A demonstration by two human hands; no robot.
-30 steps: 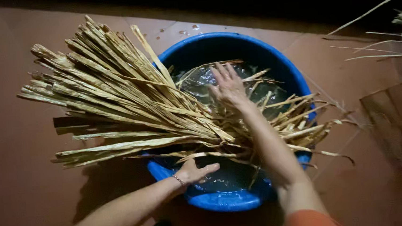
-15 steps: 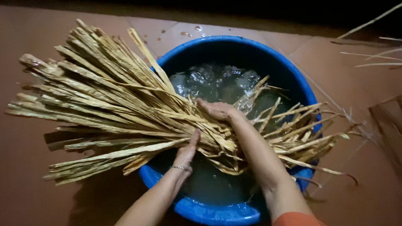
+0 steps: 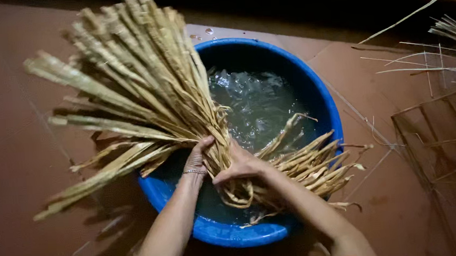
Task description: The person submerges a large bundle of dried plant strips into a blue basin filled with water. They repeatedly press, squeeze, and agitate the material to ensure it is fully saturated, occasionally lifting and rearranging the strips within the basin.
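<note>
Beneath my grip sits the blue basin (image 3: 327, 110) of water (image 3: 261, 107); my left hand (image 3: 198, 158) and right hand (image 3: 241, 165) clamp the dried leaf bundle (image 3: 145, 85) at its waist, so the long ends fan clear.

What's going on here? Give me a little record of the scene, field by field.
Left hand: left hand grips the bundle of dried leaf strips near its middle; a thin bracelet on the wrist
Right hand: right hand clasps the same bundle beside the left
Bundle: long ends fan up and left, short ends lie across the tub's right rim
Tub: round blue tub holding rippled water
Floor: reddish-brown floor
Right side: loose strips and a wire frame
</note>
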